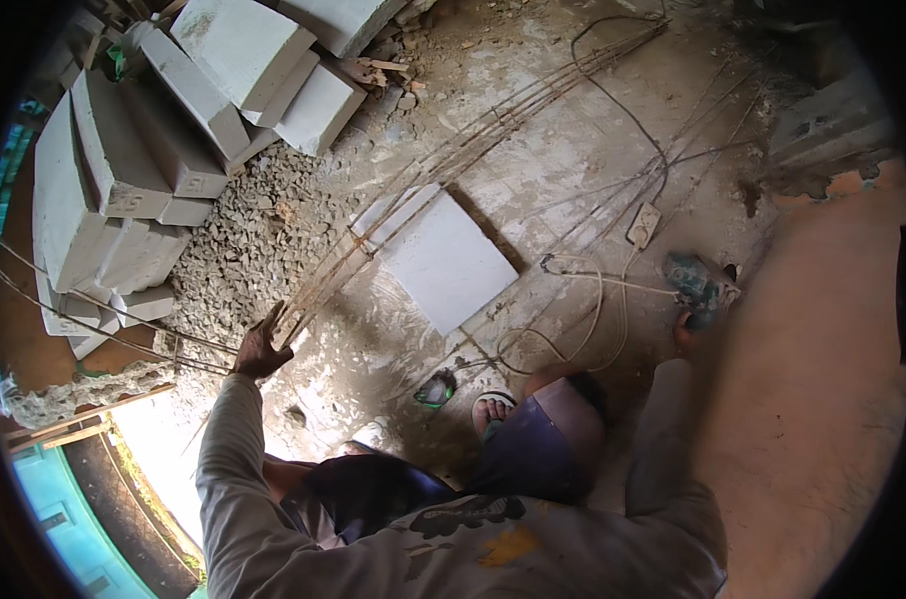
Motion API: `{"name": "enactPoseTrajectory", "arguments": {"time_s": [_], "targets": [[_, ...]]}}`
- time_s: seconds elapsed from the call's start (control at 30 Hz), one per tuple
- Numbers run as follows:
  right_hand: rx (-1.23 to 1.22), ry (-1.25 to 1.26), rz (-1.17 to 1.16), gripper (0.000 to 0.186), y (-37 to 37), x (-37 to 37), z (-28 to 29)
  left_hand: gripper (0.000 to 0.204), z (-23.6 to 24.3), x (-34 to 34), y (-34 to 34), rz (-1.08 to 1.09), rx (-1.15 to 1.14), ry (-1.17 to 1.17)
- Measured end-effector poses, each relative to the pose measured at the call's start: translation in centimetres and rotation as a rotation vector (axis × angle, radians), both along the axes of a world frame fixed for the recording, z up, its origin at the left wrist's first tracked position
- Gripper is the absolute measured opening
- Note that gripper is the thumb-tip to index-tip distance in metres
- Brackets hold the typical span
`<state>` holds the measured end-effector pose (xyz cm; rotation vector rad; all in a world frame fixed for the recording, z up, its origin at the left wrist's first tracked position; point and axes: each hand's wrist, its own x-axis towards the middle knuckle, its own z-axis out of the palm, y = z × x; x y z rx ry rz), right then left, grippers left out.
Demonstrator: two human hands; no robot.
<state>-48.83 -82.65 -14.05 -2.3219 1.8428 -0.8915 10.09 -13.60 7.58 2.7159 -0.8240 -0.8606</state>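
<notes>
My left hand [260, 351] is at the near end of a bundle of thin steel rods [368, 243], thumb and fingers apart, the rods lying between or against them. I cannot tell how firmly it touches them. The bundle runs diagonally to the far right, crossing a flat white block [443, 260] on the floor. At the right, my right hand [684, 334] is closed on the near end of a green power tool [699, 283] that looks like an angle grinder. Its fingers are partly hidden. A pale cord leads from the tool.
White blocks [123, 190] are stacked at the left beside gravel [258, 215]. A white socket strip [643, 226] and looped cords lie near the grinder. More rods [612, 190] lie at the far right. A wall [792, 399] stands close on the right. My sandalled foot [493, 407] is near the middle.
</notes>
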Motion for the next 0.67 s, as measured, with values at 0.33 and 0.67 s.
{"name": "enactPoseTrajectory", "arguments": {"time_s": [0.33, 0.67], "targets": [[0.566, -0.028, 0.410, 0.049, 16.8, 9.4, 2.4, 0.079, 20.0, 3.8, -11.1, -0.303, 0.438, -0.239], [0.910, -0.382, 0.953, 0.035, 20.0, 32.0, 13.2, 0.071, 28.9, 3.5, -26.3, -0.547, 0.574, -0.614]]}}
